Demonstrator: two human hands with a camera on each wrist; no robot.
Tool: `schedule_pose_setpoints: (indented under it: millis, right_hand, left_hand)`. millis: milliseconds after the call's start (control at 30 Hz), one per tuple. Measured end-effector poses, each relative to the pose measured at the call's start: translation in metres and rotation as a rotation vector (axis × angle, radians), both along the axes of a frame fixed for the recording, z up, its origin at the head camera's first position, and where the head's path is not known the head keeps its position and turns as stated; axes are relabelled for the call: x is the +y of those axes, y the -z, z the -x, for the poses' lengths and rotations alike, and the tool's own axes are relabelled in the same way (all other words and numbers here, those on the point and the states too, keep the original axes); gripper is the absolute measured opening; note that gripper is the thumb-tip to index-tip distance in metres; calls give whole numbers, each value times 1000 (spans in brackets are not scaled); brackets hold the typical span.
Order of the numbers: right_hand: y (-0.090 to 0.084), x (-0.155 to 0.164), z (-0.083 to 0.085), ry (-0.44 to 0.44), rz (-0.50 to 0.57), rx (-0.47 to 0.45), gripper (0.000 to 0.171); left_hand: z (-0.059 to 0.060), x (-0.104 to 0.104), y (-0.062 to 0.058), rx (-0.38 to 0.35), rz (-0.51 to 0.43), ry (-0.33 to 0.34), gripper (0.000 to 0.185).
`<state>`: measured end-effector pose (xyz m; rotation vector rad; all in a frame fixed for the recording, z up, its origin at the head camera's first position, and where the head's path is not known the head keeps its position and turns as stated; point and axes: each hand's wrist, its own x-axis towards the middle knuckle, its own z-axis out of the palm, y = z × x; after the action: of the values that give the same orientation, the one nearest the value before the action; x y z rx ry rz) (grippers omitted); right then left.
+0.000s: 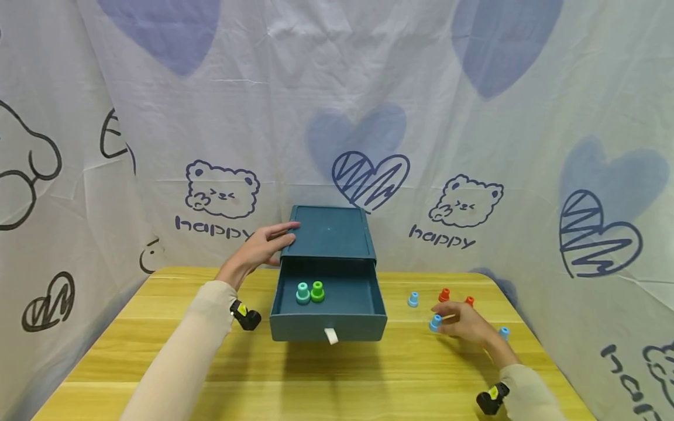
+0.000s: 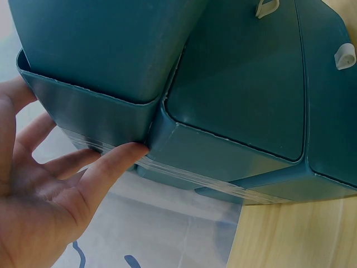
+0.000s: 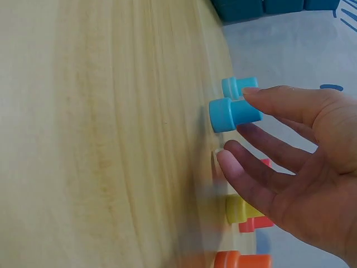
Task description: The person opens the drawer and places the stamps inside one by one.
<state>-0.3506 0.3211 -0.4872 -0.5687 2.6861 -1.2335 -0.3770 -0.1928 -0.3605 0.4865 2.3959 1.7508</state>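
My left hand (image 1: 256, 248) rests its fingers on the left side of a dark teal drawer box (image 1: 330, 237). In the left wrist view, thumb and fingertips lie against the outer wall (image 2: 95, 111) of this box, straight rather than curled. Its top drawer (image 1: 326, 327) is pulled out, holding a mint peg (image 1: 302, 293) and a green peg (image 1: 317, 292), both upright. To the right, my right hand (image 1: 466, 323) pinches the narrow part of a blue peg (image 3: 234, 115) between thumb and forefinger, close over the table. The other fingers of that hand are loosely bent.
Another blue peg (image 1: 413, 299) and two red pegs (image 1: 444, 294) stand behind the right hand; a further blue peg (image 1: 504, 333) is beside the wrist. A yellow peg (image 3: 237, 209) and an orange peg (image 3: 241, 260) show in the right wrist view. Printed cloth (image 1: 337, 88) surrounds the wooden table (image 1: 247, 374).
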Motion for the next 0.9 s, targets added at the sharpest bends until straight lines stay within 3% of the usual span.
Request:
schedule_pose_setpoints:
  millis: [200, 400, 733, 900]
  right_hand:
    - [4, -1, -1, 100, 3, -61, 44]
    - [7, -1, 2, 148, -14, -75, 44]
    - [12, -5, 3, 180, -26, -54, 38]
    - [15, -4, 4, 155, -3, -49, 34]
  left_hand:
    - [2, -1, 1, 12, 2, 13, 58]
    - [0, -1, 1, 12, -1, 5, 56]
    - [0, -1, 1, 15, -2, 6, 57]
    - [-1, 0, 0, 16, 6, 5, 57]
